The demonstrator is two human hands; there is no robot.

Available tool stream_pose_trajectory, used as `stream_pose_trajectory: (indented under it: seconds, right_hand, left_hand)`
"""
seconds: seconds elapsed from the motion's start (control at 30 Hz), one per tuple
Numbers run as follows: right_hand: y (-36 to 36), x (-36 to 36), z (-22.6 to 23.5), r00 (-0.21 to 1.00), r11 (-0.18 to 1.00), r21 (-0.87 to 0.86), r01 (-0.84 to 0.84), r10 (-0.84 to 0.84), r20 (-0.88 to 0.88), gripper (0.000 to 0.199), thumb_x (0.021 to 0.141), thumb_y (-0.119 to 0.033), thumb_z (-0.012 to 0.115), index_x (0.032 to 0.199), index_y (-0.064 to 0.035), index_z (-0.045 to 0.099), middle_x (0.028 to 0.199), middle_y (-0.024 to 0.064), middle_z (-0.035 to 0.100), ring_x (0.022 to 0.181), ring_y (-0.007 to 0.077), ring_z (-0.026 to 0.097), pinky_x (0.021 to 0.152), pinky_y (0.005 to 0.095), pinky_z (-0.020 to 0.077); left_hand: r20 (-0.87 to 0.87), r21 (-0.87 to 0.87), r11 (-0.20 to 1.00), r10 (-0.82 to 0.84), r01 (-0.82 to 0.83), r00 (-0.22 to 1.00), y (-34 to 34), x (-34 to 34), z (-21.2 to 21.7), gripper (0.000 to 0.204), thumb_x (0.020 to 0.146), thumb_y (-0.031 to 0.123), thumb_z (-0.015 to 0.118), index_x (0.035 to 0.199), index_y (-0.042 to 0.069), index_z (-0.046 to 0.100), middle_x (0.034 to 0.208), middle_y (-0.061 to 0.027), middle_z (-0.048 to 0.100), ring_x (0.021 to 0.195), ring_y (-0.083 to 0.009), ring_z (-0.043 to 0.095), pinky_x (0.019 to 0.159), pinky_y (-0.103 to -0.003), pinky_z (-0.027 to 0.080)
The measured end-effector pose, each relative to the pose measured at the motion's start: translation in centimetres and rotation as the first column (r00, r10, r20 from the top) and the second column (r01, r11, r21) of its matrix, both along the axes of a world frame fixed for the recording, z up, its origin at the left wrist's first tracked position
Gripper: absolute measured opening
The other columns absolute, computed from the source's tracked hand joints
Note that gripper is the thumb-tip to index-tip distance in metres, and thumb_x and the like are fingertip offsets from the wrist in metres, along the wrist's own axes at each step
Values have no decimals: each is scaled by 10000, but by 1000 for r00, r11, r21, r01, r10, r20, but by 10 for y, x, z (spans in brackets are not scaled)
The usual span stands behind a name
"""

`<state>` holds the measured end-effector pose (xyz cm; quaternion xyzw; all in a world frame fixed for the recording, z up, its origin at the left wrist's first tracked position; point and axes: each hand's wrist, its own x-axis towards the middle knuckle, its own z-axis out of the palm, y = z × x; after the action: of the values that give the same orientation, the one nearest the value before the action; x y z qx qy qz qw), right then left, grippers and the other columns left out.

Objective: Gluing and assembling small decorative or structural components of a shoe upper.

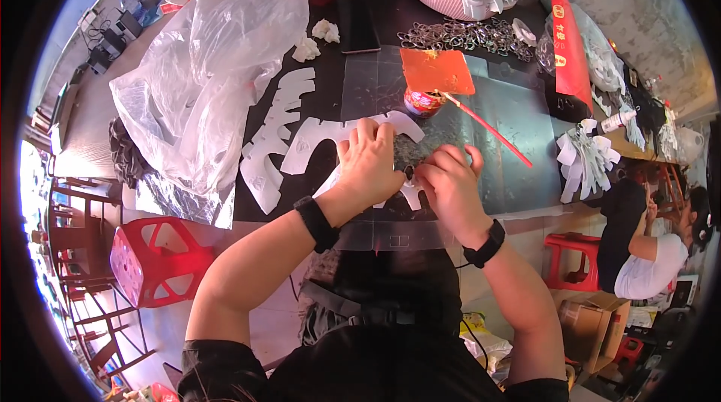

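Observation:
My left hand (366, 163) is closed, its curled fingers over a white cut-out strip (411, 195) that shows in part below and between my hands. My right hand (454, 185) pinches a small dark piece (409, 172) at the strip's upper end, close to my left thumb; its exact kind is too small to tell. Just beyond my left fingers lies a curved white strip with notches (304, 145). Left of that, more notched white strips (263, 158) lie spread on the dark table. Behind my right hand stands a small red patterned pot (423, 104) with an orange card (438, 71) over it.
A red-handled stick (492, 131) rests by the pot. Further back are metal rings (466, 35), a pink basket (439, 0) of white strips and a phone (359, 30). A large plastic bag (199, 86) covers the left. White strips (586, 161) hang right; a person (650, 267) sits beyond.

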<state>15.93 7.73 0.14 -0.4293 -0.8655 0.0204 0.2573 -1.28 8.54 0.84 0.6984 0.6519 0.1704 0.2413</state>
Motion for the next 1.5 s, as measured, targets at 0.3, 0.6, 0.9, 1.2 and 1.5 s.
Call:
stream_pose_trajectory:
  seconds: [0.3,0.6,0.9,1.2,1.5]
  right_hand:
    - [-10,10,9,998,995,-79,-54,57,36,155,728,-65,666,857,-135,719,854,-24,569,978,161,543,1016,459,251]
    - [-10,12,14,993,989,-121,-79,89,75,168,748,-70,676,903,-124,712,869,-16,550,977,158,543,1015,456,249]
    - [-9,13,14,994,986,-142,-89,98,53,161,750,-72,677,899,-124,710,858,-14,544,957,158,554,1020,464,258]
    - [-10,14,15,995,988,-126,-89,95,39,179,739,-66,681,903,-126,713,858,-19,545,950,153,557,1021,467,266]
    - [-11,14,11,995,989,-119,-87,92,32,160,748,-73,679,898,-117,712,869,-19,545,956,148,554,1031,472,264]
  left_hand:
    - [-1,10,1000,-18,18,1000,1,-4,-4,645,626,222,722,1198,87,457,1175,-150,429,1152,-340,440,939,-479,344]
    - [-4,-11,1000,-9,9,1000,3,-4,-3,644,610,209,715,1187,88,456,1175,-150,429,1158,-337,435,935,-480,346]
    - [-16,-43,999,3,-4,1000,6,-3,-1,659,589,202,709,1190,103,457,1174,-145,426,1162,-334,428,931,-481,344]
    - [20,60,998,1,-3,1000,2,-4,-2,643,582,164,722,1171,108,470,1186,-132,396,1167,-323,397,931,-474,344]
    - [84,54,999,1,-5,996,3,-12,-10,495,629,88,709,1091,86,533,1147,-127,419,1117,-307,444,905,-423,396]
